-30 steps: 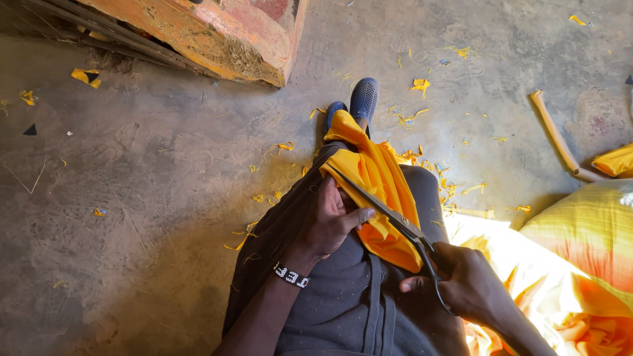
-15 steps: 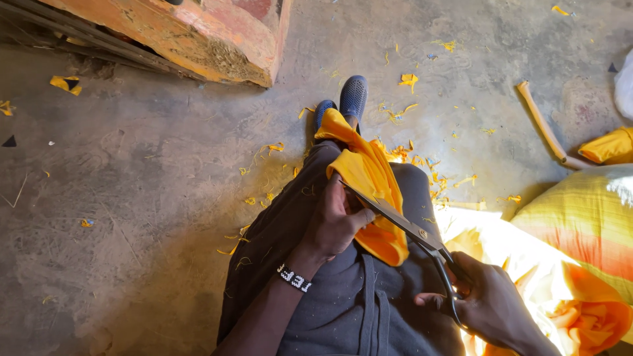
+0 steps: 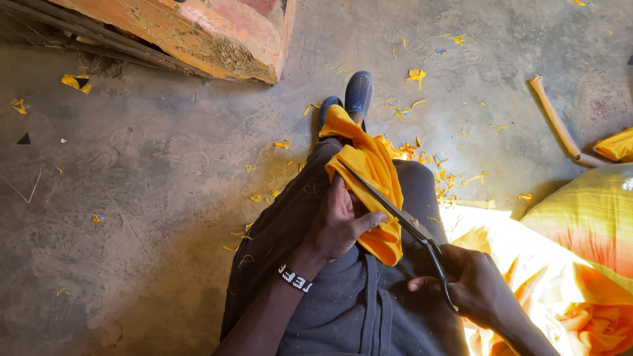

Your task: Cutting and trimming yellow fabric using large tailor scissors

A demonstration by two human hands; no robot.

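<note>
Gripping folded yellow cloth (image 3: 372,191) against the lap, the left hand (image 3: 339,224) is lying closed on its near edge, thumb pressing the fabric; a beaded wristband (image 3: 295,279) is circling that wrist. The right hand (image 3: 471,283) is clasping the handles of long scissors (image 3: 395,214), blades lying across the cloth, their tips reaching its far left edge. The cloth is resting over the grey-clad knees. A blue shoe (image 3: 358,92) is showing beyond the cloth. Yellow scraps (image 3: 417,76) are lying scattered on the concrete floor (image 3: 145,184). A striped sack (image 3: 587,224) is sitting at right, an orange block (image 3: 198,36) at upper left.
</note>
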